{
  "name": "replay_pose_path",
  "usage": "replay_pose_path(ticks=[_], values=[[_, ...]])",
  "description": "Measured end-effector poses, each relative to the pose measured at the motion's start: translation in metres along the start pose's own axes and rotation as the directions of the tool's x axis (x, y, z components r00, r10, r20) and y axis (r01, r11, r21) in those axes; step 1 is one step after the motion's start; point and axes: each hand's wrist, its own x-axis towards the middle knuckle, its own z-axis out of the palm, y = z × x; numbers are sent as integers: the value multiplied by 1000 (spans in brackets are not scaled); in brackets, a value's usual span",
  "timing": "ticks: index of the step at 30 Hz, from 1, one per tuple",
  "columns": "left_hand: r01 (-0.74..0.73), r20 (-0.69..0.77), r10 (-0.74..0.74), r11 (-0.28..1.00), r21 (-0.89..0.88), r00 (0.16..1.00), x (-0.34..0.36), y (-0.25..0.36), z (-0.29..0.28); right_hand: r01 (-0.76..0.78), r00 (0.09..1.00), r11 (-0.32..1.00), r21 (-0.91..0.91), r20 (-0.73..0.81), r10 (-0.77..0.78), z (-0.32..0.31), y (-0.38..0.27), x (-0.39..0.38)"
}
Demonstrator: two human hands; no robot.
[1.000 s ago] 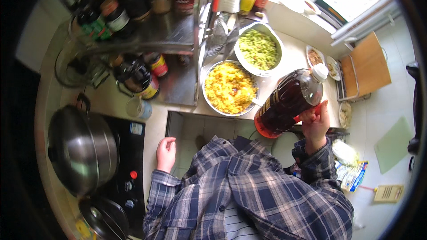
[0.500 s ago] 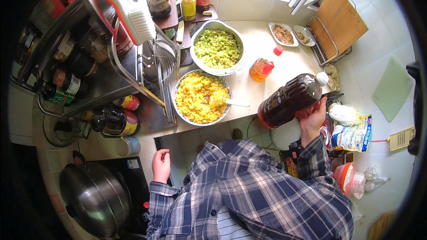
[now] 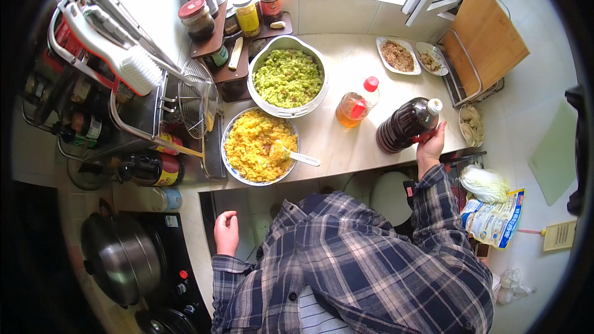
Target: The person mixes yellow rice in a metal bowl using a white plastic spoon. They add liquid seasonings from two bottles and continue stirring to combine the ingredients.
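The dark bottle (image 3: 403,128) is gripped by its red handle (image 3: 420,138) in the closed right hand (image 3: 431,146), just left of that hand, near the counter's edge; the left hand (image 3: 226,233) (empty, half-open, loosely curled) is held well apart.

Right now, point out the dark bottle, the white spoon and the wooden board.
Dark bottle (image 3: 400,127): head view, middle of its body.
White spoon (image 3: 305,159): head view, on the handle.
Wooden board (image 3: 486,38): head view, middle of its broad face.
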Motion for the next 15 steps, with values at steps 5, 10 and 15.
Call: replay_pose_path(ticks=[5,10,15], values=[[44,-34,-43,999,27,999,-16,23,27,3,1000,1000,5,-1,-2,-9,3,37],[38,-73,-33,997,60,997,-24,38,48,-54,979,999,1,196,53,-25,-3,55],[62,-113,-60,998,14,992,-24,48,61,175,974,935,-308,-82,-209,-40,-5,43]])
